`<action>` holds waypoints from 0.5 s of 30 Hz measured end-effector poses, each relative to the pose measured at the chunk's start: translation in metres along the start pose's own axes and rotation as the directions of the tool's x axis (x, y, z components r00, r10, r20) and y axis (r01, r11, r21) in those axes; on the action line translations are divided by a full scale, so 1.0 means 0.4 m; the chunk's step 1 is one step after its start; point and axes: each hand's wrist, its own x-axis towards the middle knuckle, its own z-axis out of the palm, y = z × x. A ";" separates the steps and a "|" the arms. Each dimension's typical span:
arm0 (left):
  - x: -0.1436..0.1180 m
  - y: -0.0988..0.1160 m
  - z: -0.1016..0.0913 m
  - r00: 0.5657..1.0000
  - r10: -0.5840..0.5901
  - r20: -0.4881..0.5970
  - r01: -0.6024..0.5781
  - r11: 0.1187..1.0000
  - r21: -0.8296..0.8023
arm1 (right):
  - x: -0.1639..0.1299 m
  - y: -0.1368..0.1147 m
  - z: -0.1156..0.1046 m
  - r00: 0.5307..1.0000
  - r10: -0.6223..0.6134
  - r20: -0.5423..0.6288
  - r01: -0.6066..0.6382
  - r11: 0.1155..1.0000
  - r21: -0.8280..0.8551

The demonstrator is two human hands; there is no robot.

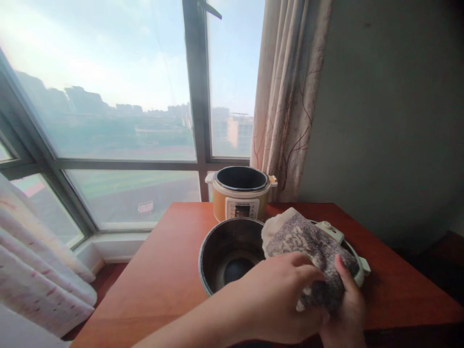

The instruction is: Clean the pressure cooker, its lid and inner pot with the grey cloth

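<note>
A grey-and-cream patterned cloth [295, 232] is bunched up in front of me at the right. My right hand [346, 309] grips its lower right side, the thumb lying up along the fabric. From the left, my left hand [275, 295] reaches across with fingers curled at the front of the same cloth; the fingertips are partly hidden. Just beyond my left forearm sits a dark inner pot [213, 256], its lower part covered by the arm. Behind the cloth lies a pale green-white cooker lid [331, 232], mostly hidden.
An electric pressure cooker body [221, 200] with a control panel stands at the back of the reddish wooden table [155, 261]. Windows [119, 121] and a curtain [286, 96] are behind it. A grey wall [380, 121] rises at the right.
</note>
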 end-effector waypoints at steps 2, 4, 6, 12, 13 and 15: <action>-0.021 -0.012 0.029 0.994 -0.100 -0.037 0.099 0.995 -0.020 | 0.013 -0.018 -0.017 0.996 -0.061 -0.068 0.061 0.998 0.000; -0.033 -0.029 0.069 0.971 -0.236 -0.029 0.238 0.970 0.051 | 0.023 -0.040 -0.030 0.987 -0.101 -0.121 0.103 0.995 0.010; -0.034 -0.044 0.113 0.937 -0.350 0.000 0.345 0.924 0.167 | 0.029 -0.058 -0.040 0.980 -0.125 -0.156 0.130 0.991 0.024; -0.023 -0.064 0.177 0.886 -0.445 0.127 0.404 0.877 0.260 | 0.031 -0.060 -0.063 0.950 -0.175 -0.259 0.183 0.983 0.007; -0.026 -0.065 0.178 0.890 -0.437 0.132 0.397 0.883 0.249 | 0.030 -0.054 -0.067 0.948 -0.174 -0.268 0.182 0.983 0.004; -0.035 -0.067 0.175 0.901 -0.418 0.115 0.384 0.893 0.234 | 0.029 -0.041 -0.072 0.946 -0.175 -0.271 0.182 0.983 0.000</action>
